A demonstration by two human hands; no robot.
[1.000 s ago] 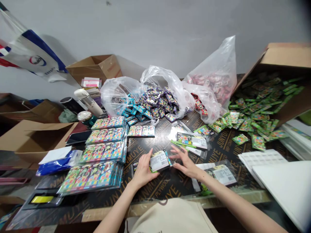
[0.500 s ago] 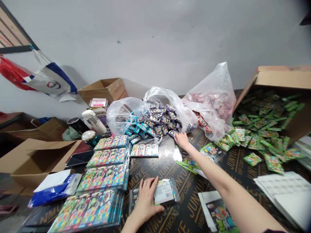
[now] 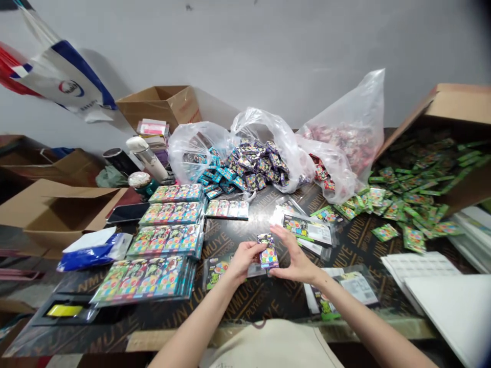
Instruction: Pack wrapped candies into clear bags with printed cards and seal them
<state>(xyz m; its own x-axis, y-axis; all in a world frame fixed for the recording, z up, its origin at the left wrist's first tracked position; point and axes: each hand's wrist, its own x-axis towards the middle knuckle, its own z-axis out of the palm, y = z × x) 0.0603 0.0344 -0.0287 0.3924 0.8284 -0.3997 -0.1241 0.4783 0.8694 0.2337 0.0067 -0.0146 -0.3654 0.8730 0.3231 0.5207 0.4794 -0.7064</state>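
Note:
Between the thumb and fingers of my left hand [image 3: 245, 260] is a small purple-and-black printed packet [image 3: 268, 251], held upright over the table. Just to its right, my right hand [image 3: 293, 255] has its fingers and thumb spread around the packet's edge. The thumb is close to the lower corner; whether it touches cannot be told. Beneath my left hand lies a clear bag with a printed card [image 3: 218, 270], partly covered. Behind are a heap of purple packets [image 3: 257, 161] and a pile of blue packets [image 3: 220, 176]. A row of small packets [image 3: 227, 209] lies in front of them.
Stacked packet sets [image 3: 143, 276] fill the left side. Bagged cards [image 3: 307, 227] lie to the right. An overturned carton [image 3: 460, 102] spills green packets [image 3: 414, 204]. White sheets [image 3: 448, 306] sit front right; bottles [image 3: 148, 161], a phone [image 3: 126, 213] and a blue pouch [image 3: 94, 250] stand or lie left.
My right hand has come back from the purple heap to the front middle. My left hand has lifted off the bagged card and now holds a purple packet. The view has tilted down.

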